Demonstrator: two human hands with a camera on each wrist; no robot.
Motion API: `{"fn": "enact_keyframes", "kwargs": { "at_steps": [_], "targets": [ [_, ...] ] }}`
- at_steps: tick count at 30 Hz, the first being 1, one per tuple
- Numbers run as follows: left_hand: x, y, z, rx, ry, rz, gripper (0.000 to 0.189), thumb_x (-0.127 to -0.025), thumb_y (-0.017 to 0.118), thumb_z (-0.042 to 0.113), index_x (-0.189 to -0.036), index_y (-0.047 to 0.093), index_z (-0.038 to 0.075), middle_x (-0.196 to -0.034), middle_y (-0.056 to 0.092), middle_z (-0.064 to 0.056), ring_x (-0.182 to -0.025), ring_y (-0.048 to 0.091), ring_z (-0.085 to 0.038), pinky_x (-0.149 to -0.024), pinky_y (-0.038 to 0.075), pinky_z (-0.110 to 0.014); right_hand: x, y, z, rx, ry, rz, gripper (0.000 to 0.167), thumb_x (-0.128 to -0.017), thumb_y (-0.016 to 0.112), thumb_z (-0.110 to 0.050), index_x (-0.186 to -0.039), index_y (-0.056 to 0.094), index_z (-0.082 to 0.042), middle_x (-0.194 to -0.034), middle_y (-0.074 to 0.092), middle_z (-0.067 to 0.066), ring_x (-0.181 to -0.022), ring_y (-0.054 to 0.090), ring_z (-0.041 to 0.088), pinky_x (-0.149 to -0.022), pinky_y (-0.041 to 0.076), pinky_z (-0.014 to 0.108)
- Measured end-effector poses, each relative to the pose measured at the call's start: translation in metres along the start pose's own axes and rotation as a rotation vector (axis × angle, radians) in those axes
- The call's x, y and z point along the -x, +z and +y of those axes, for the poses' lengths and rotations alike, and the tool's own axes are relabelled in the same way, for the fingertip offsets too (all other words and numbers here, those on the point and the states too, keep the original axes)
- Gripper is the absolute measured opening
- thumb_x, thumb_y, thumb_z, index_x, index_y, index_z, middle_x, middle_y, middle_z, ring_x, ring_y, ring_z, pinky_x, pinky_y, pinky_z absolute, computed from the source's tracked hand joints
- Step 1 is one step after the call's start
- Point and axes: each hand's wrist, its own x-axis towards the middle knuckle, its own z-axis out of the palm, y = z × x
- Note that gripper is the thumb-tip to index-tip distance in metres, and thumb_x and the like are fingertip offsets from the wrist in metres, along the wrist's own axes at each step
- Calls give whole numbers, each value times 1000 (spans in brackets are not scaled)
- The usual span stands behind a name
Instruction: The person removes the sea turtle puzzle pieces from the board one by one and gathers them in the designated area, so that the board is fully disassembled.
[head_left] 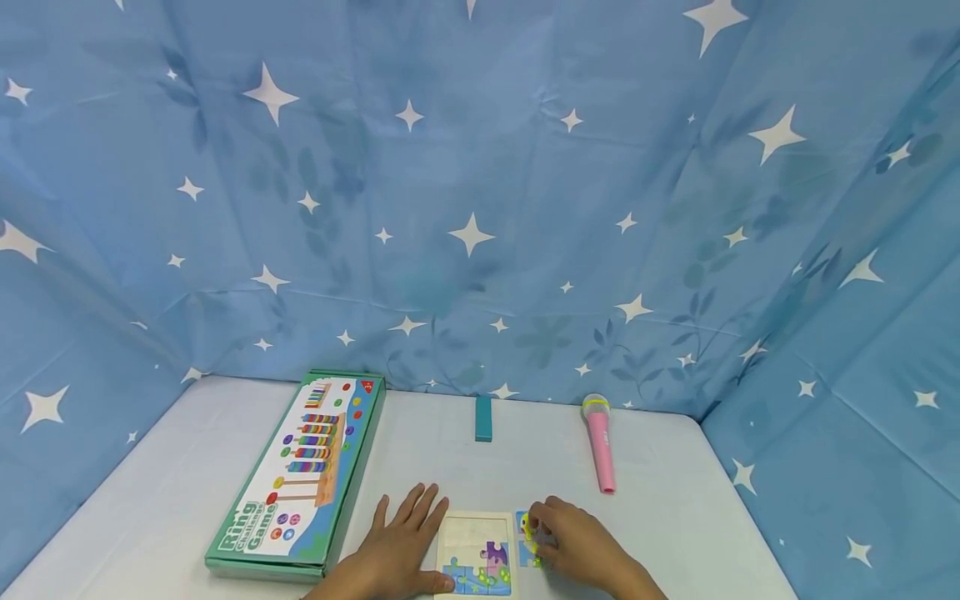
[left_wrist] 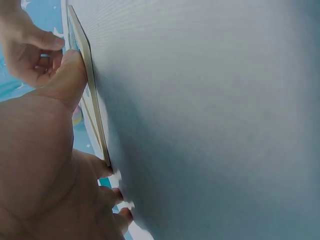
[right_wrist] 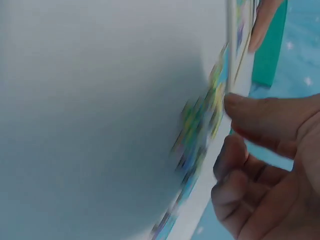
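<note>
A shallow wooden puzzle tray (head_left: 454,528) lies at the table's front, with joined sea-scene pieces (head_left: 477,578) along its bottom and a purple piece (head_left: 494,553) above them at the right. My left hand (head_left: 397,546) is spread flat, its thumb resting on the tray's lower left corner and its fingertips beside the upper left edge. Loose puzzle pieces (head_left: 525,557), blue and yellow, lie just right of the tray. Over them is my right hand (head_left: 581,546), fingers loosely bent; in the right wrist view the gap between thumb (right_wrist: 242,112) and fingers shows no piece.
A green Ring Challenge Game box (head_left: 300,475) lies to the left of the tray. Farther back are a teal block (head_left: 483,419) and a pink toy microphone (head_left: 601,450). Blue star-patterned curtain (head_left: 472,233) hangs behind the white table (head_left: 675,508) and along its sides.
</note>
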Motion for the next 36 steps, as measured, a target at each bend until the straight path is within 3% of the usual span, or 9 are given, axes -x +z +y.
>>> {"fn": "enact_keyframes", "kwargs": {
  "at_steps": [4,7,18,27,36],
  "targets": [
    [0,0,2,-10,1,5,105,-83,69,69,-159,34,6,-168,21,-18,-154,15,-40,-110,11,-78,-10,8,-20,-18,-124,-44,26,-88,80,-16,-112,72,-16,-92,57,-13,-72,47,-1,-67,48,23],
    [0,1,2,-15,7,12,106,-83,69,70,-159,34,6,-168,22,-18,-154,15,-40,-110,11,-78,-17,13,-29,-4,-162,-79,30,-88,81,-18,-117,74,-19,-94,57,-13,-69,47,-2,-65,47,19],
    [-4,11,-9,-11,14,39,110,-80,61,80,-160,33,10,-169,20,-15,-155,13,-37,-111,10,-77,-26,18,-35,4,-140,-116,25,-87,81,-14,-105,68,-24,-89,52,-16,-74,48,-1,-71,48,21],
    [-3,12,-10,6,26,41,112,-80,59,81,-160,32,8,-168,20,-17,-155,12,-39,-109,8,-79,-24,24,-33,-157,-164,-109,31,-86,78,-3,-98,58,-24,-81,55,-19,-72,50,-2,-71,46,22],
    [-5,16,-12,-12,2,43,111,-79,59,83,-159,34,10,-168,21,-15,-155,13,-37,-111,9,-77,-25,27,-28,-293,-147,-93,27,-88,74,0,-95,58,-20,-78,56,-16,-71,51,-2,-69,46,20]
  ]
}}
